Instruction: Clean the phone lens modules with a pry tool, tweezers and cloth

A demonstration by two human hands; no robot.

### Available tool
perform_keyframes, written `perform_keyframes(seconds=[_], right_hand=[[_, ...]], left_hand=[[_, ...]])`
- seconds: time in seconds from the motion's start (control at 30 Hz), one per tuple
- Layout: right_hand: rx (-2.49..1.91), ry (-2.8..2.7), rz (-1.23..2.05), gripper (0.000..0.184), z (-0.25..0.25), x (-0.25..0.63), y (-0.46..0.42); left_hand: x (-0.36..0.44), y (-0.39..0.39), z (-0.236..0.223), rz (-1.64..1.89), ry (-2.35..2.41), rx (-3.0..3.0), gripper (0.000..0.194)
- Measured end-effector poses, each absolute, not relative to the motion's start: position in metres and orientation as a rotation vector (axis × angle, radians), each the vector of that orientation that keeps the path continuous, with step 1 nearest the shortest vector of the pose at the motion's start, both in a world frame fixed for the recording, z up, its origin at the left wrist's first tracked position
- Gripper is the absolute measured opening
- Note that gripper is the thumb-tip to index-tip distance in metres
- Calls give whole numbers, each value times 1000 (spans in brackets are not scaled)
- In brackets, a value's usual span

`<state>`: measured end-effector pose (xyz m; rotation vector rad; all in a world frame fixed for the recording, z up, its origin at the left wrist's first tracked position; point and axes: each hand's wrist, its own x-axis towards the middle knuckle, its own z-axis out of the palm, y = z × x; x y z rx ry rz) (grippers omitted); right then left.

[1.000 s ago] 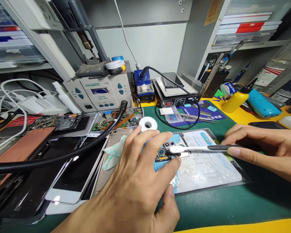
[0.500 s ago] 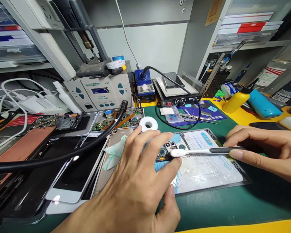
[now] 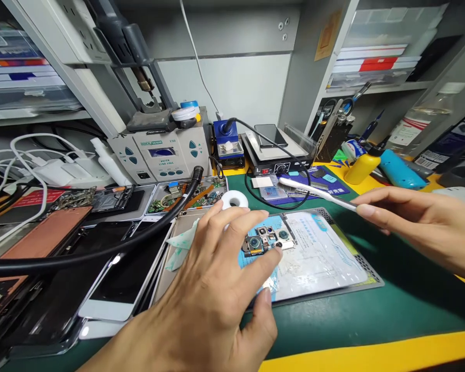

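Observation:
Several phone camera modules (image 3: 254, 243) lie together on a white and blue printed plastic packet (image 3: 318, 258). My left hand (image 3: 217, 274) arches over the packet's left part with its fingers spread. One fingertip touches or nearly touches the lower edge of the modules; the other fingertips rest around their left side, partly out of sight. In my right hand (image 3: 414, 217) is a white toothbrush (image 3: 313, 190) with a dark handle, pinched between thumb and fingers. Its head points left, raised behind the packet and apart from the modules.
Phones (image 3: 114, 274) and phone parts crowd the left, crossed by a thick black hose (image 3: 139, 248). A white roll (image 3: 234, 199) and a tray of circuit boards (image 3: 213, 194) sit behind my left hand. Farther back stand a soldering station (image 3: 160, 155) and a heating plate (image 3: 282, 168).
My right hand has lifted the toothbrush off the camera modules and away toward the back. My left hand stays over the packet. The view has shifted slightly.

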<state>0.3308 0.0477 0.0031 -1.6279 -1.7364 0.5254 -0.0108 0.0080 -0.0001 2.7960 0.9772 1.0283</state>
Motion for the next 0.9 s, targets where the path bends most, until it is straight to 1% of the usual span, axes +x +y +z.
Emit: perform_keyframes(seconds=[0.07,0.23,0.37,0.57,0.7,0.9], right_hand=[[-1622,-1729,603,50,7,328,49],[-1477,-1631,979,48,10,324,49],[-1476,-1559,1102,51,8,324,50],[-1384,-1545,1185,57,-1,329,57],[-1322,-1489,1234,54,-3,337,59],[-1305,-1351,1071,54,-3,348,56]], left_hand=[[-14,9,3,1100,976,2806,37],[-27,17,11,1289,1062,2832,34],[-39,27,17,1426,1183,2787,26],[-55,23,31,1454,1262,2709,19],[-67,8,36,1400,1275,2708,18],[-93,-10,33,1321,1328,2693,16]])
